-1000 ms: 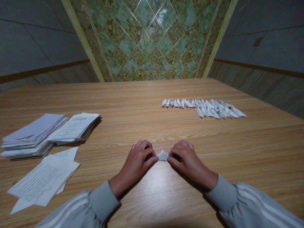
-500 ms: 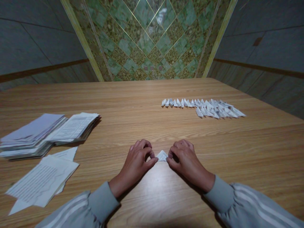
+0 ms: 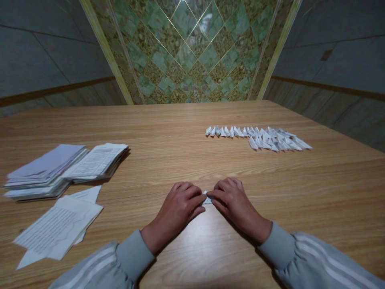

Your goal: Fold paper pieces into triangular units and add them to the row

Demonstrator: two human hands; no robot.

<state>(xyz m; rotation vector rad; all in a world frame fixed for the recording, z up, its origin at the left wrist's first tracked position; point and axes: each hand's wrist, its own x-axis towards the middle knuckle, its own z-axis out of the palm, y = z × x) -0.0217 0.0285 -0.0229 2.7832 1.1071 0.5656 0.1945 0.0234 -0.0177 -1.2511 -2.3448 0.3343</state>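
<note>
Head view: a broad wood-grain table [image 3: 162, 132] spreads across the lower scene, running back toward a diamond-patterned wall [image 3: 192, 60] in green and gold (glossy enough to carry a pale reflection near its top). Darker grey panels stand on both sides, the left wall [image 3: 54, 52] and the right wall [image 3: 343, 56], each crossed by a brown band.

Two grey sleeves with paired white stripes come in from the lower edge, the left sleeve [image 3: 135, 255] and the right sleeve [image 3: 279, 245]. On the table's left lie two adjoining piles, a thick paper stack [image 3: 45, 170] and a printed stack [image 3: 98, 162], with loose sheets [image 3: 60, 226] overlapping at angles just in front of them.

Near the middle, the left hand [image 3: 177, 212] and the right hand [image 3: 236, 208] meet over one small thing. Beyond the right hand, well apart from it, folded paper pieces [image 3: 276, 142] sit in two close-packed rows, the farther one longer.

Smallest is the folded paper [image 3: 207, 200], on the table between both sets of fingertips. The right hand grasps its right side; the left forefinger touches it, though whether that hand pinches or merely presses I cannot tell.
</note>
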